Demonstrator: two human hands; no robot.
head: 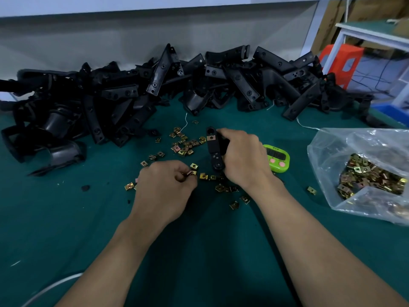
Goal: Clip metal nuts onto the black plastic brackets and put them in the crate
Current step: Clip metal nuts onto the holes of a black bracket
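I see one black bracket gripped near-upright in the right hand: a long flat strip with holes and one brass-coloured clip nut seated near its top end. The left hand pinches a second nut just left of the bracket's lower end, with loose nuts scattered around both. The bracket pile is heaped along the back, and I see more nuts in a clear bag far right.
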